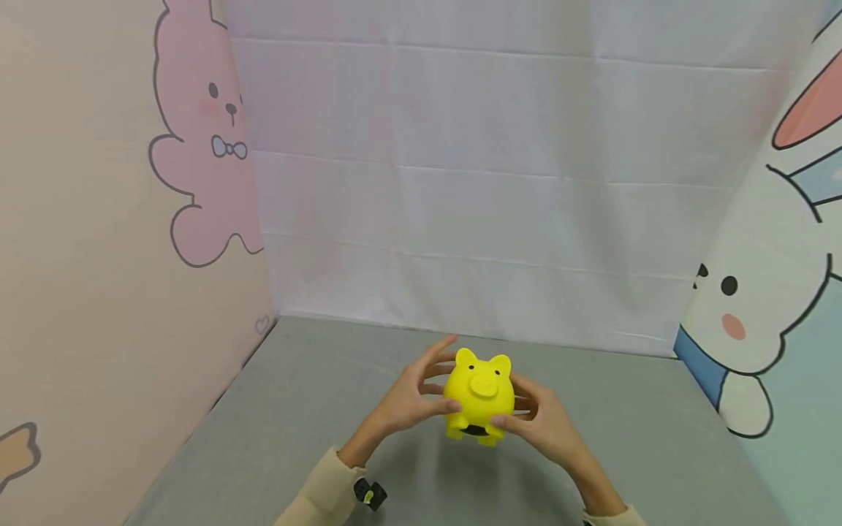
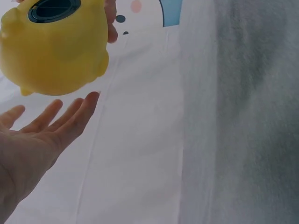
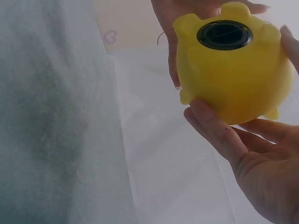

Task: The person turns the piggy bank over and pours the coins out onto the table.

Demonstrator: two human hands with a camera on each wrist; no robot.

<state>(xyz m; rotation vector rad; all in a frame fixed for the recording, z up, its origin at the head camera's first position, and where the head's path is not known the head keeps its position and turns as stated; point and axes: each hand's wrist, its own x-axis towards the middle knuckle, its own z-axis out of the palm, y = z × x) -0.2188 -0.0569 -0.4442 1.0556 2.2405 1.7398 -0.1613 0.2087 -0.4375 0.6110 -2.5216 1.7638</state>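
Observation:
A yellow piggy bank [image 1: 479, 394] is held up above the grey tabletop, its snout towards me. Its underside shows a round black plug [image 3: 224, 35] in the right wrist view. The right hand [image 1: 541, 422] grips it from the right, thumb at the lower front and the other fingers partly hidden behind it. On the other side, the left hand [image 1: 411, 394] is spread around the bank, thumb close to its front. The left wrist view shows a gap between those loosely extended fingers [image 2: 79, 114] and the yellow surface [image 2: 56, 56].
A grey-covered table [image 1: 316, 387] lies beneath the hands. White cloth [image 1: 460, 183] hangs behind it. Side panels carry a pink cartoon bear [image 1: 204, 146] on the left and a white cartoon rabbit [image 1: 750, 292] on the right. A small black device [image 1: 370, 494] sits at the left cuff.

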